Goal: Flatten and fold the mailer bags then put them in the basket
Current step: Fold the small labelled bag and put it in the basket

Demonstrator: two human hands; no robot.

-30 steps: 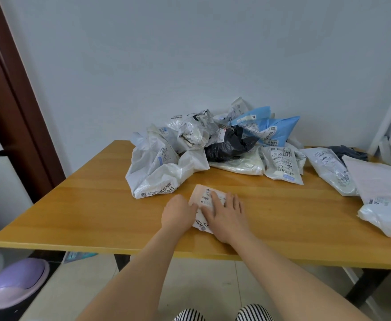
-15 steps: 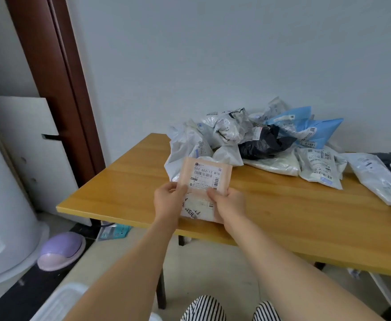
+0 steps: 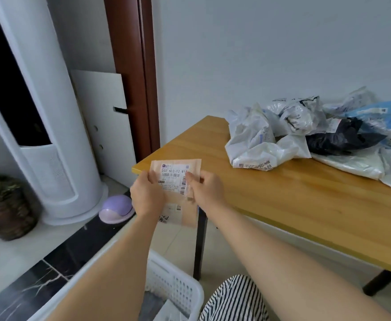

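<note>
Both hands, left (image 3: 147, 195) and right (image 3: 207, 192), pinch the folded tan mailer (image 3: 175, 181) above the white basket (image 3: 178, 288), off the tabletop (image 3: 282, 193).

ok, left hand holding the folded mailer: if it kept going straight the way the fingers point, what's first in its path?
Likely the table: the left hand, gripping the tan mailer with the right hand, points up and forward at its near-left corner. Depth is unclear, so it may pass over the edge.

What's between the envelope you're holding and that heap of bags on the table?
Only bare tabletop. The head view shows nothing lying between the tan envelope, held in both hands, and the heap of bags.
</note>
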